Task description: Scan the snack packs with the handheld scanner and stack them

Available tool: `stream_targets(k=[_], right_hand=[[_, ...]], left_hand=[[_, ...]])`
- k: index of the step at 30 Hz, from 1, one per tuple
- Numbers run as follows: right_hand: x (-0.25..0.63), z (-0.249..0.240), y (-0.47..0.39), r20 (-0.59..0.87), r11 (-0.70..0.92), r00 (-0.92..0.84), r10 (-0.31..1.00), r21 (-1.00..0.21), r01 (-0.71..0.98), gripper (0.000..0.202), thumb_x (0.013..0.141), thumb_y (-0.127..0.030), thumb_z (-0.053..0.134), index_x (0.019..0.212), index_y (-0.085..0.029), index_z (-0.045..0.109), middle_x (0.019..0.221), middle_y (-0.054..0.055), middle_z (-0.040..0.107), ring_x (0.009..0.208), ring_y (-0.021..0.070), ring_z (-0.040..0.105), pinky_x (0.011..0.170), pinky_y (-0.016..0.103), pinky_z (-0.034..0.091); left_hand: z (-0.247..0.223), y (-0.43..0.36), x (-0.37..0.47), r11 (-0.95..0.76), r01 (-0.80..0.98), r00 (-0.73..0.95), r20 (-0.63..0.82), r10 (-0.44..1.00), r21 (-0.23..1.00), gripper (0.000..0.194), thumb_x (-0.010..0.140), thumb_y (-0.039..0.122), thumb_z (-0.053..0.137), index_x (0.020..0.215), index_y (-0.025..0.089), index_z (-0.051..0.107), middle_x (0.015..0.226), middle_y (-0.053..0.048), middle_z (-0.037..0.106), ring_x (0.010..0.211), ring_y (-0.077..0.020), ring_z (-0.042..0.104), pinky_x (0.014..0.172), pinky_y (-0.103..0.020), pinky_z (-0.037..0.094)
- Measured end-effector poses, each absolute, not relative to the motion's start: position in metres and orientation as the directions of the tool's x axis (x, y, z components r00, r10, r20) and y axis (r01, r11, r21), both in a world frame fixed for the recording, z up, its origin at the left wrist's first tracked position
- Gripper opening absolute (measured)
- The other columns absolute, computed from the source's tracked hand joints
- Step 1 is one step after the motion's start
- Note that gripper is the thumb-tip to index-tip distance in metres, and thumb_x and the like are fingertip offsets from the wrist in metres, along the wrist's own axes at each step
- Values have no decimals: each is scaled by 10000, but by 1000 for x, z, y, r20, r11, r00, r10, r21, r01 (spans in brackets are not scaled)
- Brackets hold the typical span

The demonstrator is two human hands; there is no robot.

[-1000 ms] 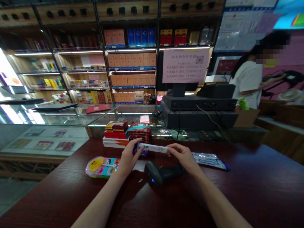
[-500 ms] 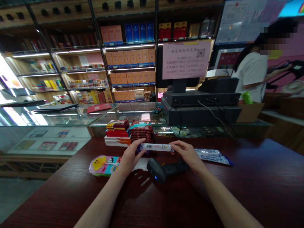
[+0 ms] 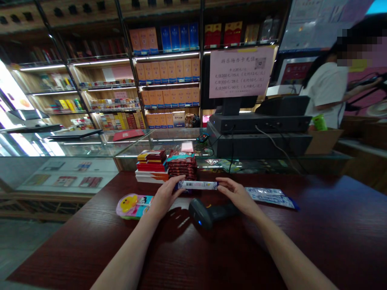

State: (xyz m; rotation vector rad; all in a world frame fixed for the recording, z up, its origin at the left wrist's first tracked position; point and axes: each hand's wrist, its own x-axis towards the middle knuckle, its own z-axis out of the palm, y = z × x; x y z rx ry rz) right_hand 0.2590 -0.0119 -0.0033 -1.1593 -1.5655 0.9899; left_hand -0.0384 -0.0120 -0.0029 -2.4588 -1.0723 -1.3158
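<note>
A slim white-and-blue stick packet [image 3: 197, 185] is held level across the front of me, above the table. My left hand [image 3: 165, 198] pinches its left end between thumb and fingers. At its right end, the thumb and fingertips of my right hand [image 3: 237, 196] close around the tip. Below the packet, a black barcode scanner [image 3: 202, 213] with a blue light lies on the table, its handle partly behind my right hand. Flat blue-and-white packets [image 3: 270, 196] rest to the right of that hand. Left of my left hand lies a colourful duck-patterned package [image 3: 130, 205].
Behind my hands stand a stack of red, yellow and white packs [image 3: 151, 167] and a pile of brown-red packets [image 3: 182, 164]. A glass counter [image 3: 163, 141] holds a monitor with a pink sign [image 3: 238, 74]. A person in a white shirt [image 3: 325, 86] stands at right.
The view has shifted slightly, so the shelves and monitor sit a little further right. The packet has turned slightly: its barcode shows less clearly. Both hands stay at its ends.
</note>
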Motion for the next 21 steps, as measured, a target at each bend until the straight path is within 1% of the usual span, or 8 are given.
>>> stream_targets(k=[3, 9, 13, 14, 16, 17, 19, 21], right_hand=[[259, -6, -11, 210, 241, -152, 966, -945, 222, 506, 777, -480, 709, 1205, -214, 664, 1153, 113, 737, 1096, 272, 684, 983, 427, 515], [258, -4, -15, 240, 279, -176, 955, -928, 247, 502, 809, -450, 679, 1254, -222, 631, 1204, 111, 714, 1109, 262, 671, 975, 437, 526], [264, 7, -29, 242, 336, -303, 922, -887, 315, 481, 844, -398, 660, 1299, -250, 613, 1244, 84, 692, 1155, 252, 640, 1026, 434, 481], [266, 10, -33, 224, 355, -353, 908, -860, 366, 498, 830, -381, 684, 1310, -265, 613, 1256, 75, 686, 1173, 257, 625, 1049, 439, 456], [270, 14, -41, 163, 401, -455, 875, -771, 495, 632, 749, -363, 772, 1353, -318, 593, 1318, 56, 647, 1223, 281, 577, 1088, 461, 400], [272, 15, -45, 133, 419, -487, 863, -728, 543, 702, 711, -350, 801, 1376, -335, 576, 1328, 56, 635, 1222, 293, 568, 1075, 462, 402], [271, 15, -50, 95, 452, -525, 846, -652, 609, 802, 663, -298, 821, 1414, -344, 542, 1322, 60, 630, 1209, 304, 560, 1054, 451, 403], [268, 15, -52, 92, 490, -555, 827, -602, 630, 828, 665, -250, 799, 1438, -338, 514, 1311, 62, 638, 1200, 300, 557, 1044, 435, 396]], left_hand=[[-2, -12, -40, -726, 665, 361, 777, 517, 174, 397, 967, 352, 574, 1341, 232, 512, 1201, -74, 708, 1102, -195, 696, 982, -358, 573], [0, -11, -48, -701, 694, 333, 790, 514, 163, 398, 967, 329, 580, 1348, 237, 511, 1203, -74, 704, 1101, -199, 692, 991, -369, 567], [1, -9, -54, -684, 709, 299, 807, 509, 169, 384, 967, 327, 579, 1336, 235, 523, 1192, -79, 705, 1090, -207, 696, 984, -372, 572], [1, -9, -54, -682, 712, 293, 811, 506, 168, 380, 966, 324, 579, 1331, 235, 527, 1191, -78, 706, 1090, -207, 697, 984, -372, 572], [3, -10, -55, -675, 720, 285, 817, 502, 163, 376, 962, 319, 585, 1325, 237, 533, 1191, -74, 708, 1087, -209, 698, 984, -375, 573], [3, -10, -56, -670, 725, 282, 818, 501, 160, 377, 959, 315, 589, 1324, 239, 536, 1189, -72, 710, 1085, -210, 700, 983, -377, 575], [4, -10, -56, -665, 731, 276, 824, 494, 153, 380, 953, 307, 598, 1322, 239, 538, 1180, -70, 715, 1072, -211, 704, 976, -376, 579], [5, -10, -57, -663, 734, 272, 831, 485, 147, 385, 949, 297, 606, 1322, 235, 536, 1176, -71, 717, 1067, -208, 706, 975, -371, 579]])
